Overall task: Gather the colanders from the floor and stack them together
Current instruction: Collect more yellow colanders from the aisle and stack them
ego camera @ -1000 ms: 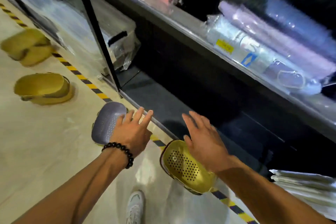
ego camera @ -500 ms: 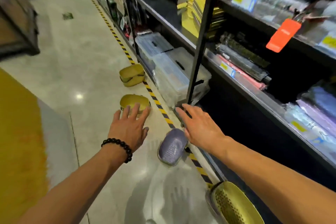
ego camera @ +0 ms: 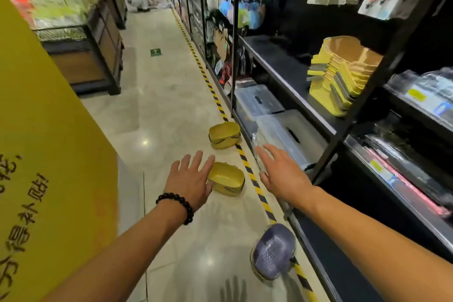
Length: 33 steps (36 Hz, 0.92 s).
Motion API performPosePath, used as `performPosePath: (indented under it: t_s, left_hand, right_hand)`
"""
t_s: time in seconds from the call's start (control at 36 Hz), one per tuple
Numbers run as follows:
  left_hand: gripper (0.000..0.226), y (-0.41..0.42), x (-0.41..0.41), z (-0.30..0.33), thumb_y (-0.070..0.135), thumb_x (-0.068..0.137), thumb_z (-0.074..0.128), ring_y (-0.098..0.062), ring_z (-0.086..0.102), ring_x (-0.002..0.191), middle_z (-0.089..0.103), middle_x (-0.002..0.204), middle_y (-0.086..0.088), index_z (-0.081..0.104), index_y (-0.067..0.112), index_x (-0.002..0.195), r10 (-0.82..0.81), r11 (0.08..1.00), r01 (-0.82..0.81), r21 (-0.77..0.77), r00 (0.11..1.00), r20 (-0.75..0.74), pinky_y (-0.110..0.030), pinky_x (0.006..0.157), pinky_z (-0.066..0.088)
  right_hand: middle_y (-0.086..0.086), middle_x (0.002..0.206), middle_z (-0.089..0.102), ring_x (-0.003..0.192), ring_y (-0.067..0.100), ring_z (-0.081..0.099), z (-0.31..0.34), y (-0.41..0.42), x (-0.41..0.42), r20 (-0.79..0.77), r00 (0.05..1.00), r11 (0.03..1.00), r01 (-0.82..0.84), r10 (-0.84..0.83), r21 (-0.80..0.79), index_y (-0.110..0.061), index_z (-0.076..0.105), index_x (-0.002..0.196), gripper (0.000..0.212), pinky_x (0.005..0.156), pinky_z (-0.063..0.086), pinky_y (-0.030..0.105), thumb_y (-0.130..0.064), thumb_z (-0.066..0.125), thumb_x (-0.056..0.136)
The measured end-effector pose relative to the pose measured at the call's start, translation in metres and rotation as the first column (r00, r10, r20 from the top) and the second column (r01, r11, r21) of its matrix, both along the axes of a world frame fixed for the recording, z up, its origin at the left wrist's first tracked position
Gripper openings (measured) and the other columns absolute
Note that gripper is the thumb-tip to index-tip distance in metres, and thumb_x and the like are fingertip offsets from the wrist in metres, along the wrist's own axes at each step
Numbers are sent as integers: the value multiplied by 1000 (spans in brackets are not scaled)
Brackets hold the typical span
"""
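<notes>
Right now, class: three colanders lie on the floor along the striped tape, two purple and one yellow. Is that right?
Not quite. The head view shows two yellow colanders and one purple colander on the floor along the striped tape.

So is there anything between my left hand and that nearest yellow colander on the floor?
Nothing visible. The left hand is open right beside the yellow colander, its fingers at the rim, with only bare floor around them.
</notes>
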State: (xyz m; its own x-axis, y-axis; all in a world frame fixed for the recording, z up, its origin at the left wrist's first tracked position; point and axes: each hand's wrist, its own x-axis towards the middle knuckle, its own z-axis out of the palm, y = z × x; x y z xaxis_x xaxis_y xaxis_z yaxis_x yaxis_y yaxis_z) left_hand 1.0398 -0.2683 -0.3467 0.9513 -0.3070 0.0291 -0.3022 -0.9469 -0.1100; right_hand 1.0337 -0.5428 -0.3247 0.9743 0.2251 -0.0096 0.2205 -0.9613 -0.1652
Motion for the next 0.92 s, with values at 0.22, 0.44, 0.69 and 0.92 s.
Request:
performPosePath:
  t_s: [0.22,0.44,0.69,0.92]
  left_hand:
    - [71,14,105,7,58,93,45,-35,38,136,33,158,-5,19,32,154,-7,1000,7,1,1000,11,-51,104,38]
    - [70,20,264,-7,57,96,39,-34,31,140,24,161,-5,10,33,155,-15,999,16,46,1000,-19,-50,109,32]
    - [70,28,432,-16,56,97,40,-35,29,142,22,162,-5,10,32,155,7,999,-4,52,997,-72,-51,110,30]
    - [71,39,576,-41,57,97,36,-33,24,144,17,163,-4,4,33,155,-5,998,12,54,991,-134,-51,112,27]
  right_hand:
    - [9,162,24,141,34,33,1,1,106,14,1000,1000,2,-2,-11,-26,19,157,71,107,44,50,-32,55,97]
    - [12,159,29,136,36,39,-23,-14,265,32,999,996,-36,39,-77,-22,22,157,71,105,45,48,-33,57,96]
    - [10,158,29,137,35,39,-29,-18,438,-57,998,992,-37,30,-122,-27,20,153,68,104,46,50,-32,56,96]
    - [11,162,25,141,36,33,-44,-5,582,-134,991,990,-22,3,-139,-26,19,156,66,106,43,50,-32,51,99]
